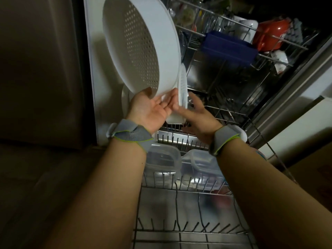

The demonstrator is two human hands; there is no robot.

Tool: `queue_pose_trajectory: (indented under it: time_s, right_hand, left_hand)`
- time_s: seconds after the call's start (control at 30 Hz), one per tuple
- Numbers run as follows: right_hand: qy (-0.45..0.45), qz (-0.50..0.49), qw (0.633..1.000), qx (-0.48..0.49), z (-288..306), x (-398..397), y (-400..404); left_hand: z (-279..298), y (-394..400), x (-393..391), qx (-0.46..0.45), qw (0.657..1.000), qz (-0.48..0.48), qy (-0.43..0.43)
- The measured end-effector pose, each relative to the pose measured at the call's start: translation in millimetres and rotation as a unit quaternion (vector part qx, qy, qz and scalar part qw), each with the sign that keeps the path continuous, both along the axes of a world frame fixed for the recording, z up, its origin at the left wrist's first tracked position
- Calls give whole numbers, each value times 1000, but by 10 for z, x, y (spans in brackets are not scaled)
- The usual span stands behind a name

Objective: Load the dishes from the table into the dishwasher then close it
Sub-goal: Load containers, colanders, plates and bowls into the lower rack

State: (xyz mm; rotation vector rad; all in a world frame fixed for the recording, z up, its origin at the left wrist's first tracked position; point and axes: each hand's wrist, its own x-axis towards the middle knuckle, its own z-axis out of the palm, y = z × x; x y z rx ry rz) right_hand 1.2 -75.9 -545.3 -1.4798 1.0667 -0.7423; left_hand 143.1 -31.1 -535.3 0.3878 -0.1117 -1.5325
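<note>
A large white perforated colander (142, 44) is held up on edge over the open dishwasher. My left hand (152, 108) grips its lower rim, thumb on the inside. My right hand (197, 115) holds its handle and a second white ribbed piece (182, 87) pressed against its back; its fingertips are hidden behind them. Below my wrists the pulled-out lower rack (179, 229) carries two clear plastic containers (161, 160) lying side by side.
The upper rack (265, 56) at the top right holds a blue tray (228, 45), a red pot (271, 35) and pale cups. A white panel (97, 72) stands left of the colander. A dark cabinet front fills the left side. The near part of the lower rack is bare.
</note>
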Motion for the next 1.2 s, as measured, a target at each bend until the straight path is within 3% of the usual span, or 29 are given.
queue_pose_trajectory:
  time_s: [0.13, 0.3, 0.37, 0.47, 0.57, 0.73, 0.9, 1.2]
  right_hand:
    - [-95, -24, 978, 183, 61, -92, -51]
    - [-250, -192, 898, 306, -28, -61, -201]
    - [-269, -198, 885, 324, -117, -75, -255]
    - [-243, -200, 895, 317, -239, -66, -337]
    - [-228, -205, 893, 329, -338, -19, -389]
    - [-208, -220, 885, 354, -502, 70, -455]
    - [-144, -220, 898, 351, -673, 96, -350]
    - [-105, -231, 923, 288, -642, 161, -294]
  left_hand:
    - [-4, -45, -61, -3, 1000, -5, 25]
    - [-20, -64, -140, 4, 999, -28, 27]
    - [-8, -38, -143, 18, 999, -40, 10]
    - [70, -23, -77, 72, 991, -29, -112]
    - [176, 4, -1, 123, 957, 27, -262]
    - [257, 39, 70, 83, 888, 122, -435]
    - [235, 38, 61, 111, 918, 93, -369]
    - [114, 33, 162, 127, 916, 84, -372]
